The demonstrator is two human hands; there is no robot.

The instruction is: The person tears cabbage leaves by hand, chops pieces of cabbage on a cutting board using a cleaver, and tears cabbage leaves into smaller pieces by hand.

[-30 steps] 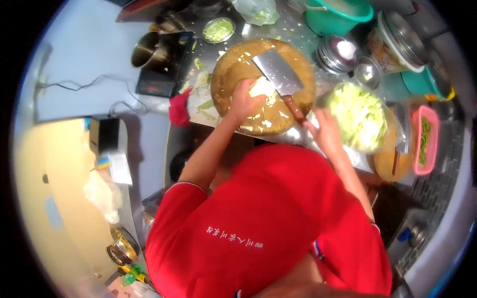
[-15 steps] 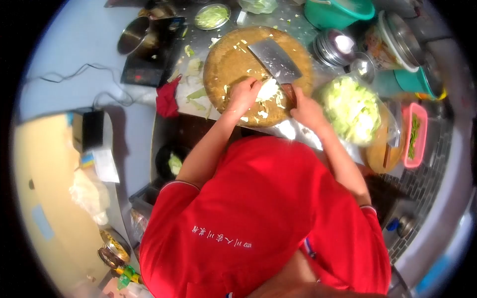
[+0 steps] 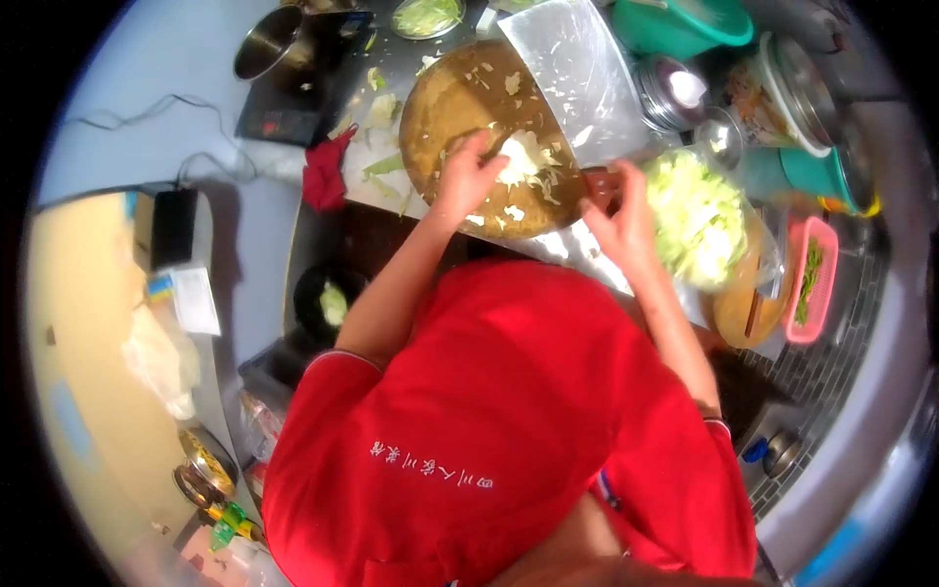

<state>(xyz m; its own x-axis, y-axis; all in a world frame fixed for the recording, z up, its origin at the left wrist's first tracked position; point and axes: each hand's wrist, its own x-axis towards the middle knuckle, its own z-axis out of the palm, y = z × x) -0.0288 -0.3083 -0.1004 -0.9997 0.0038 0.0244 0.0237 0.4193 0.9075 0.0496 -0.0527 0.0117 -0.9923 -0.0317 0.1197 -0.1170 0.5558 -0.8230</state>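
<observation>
A cleaver with a wide blade and a brown handle is over the right side of the round wooden board. At the handle is my right hand, its thumb and fingers on either side of it. My left hand, thumb and fingers apart, lies over the board just left of a pale piece of cabbage. Cut bits of cabbage are scattered on the board around it. Right of my right hand is a big heap of chopped cabbage in a clear bag.
A red cloth hangs at the counter edge, below a black cooktop and a metal pot. Stacked bowls, a green bucket and a pink basket stand to the right. A plate of shreds lies behind.
The cleaver has risen toward the camera, its blade now looking larger and further right. My left hand's fingers have opened from the cabbage piece. The view has shifted slightly.
</observation>
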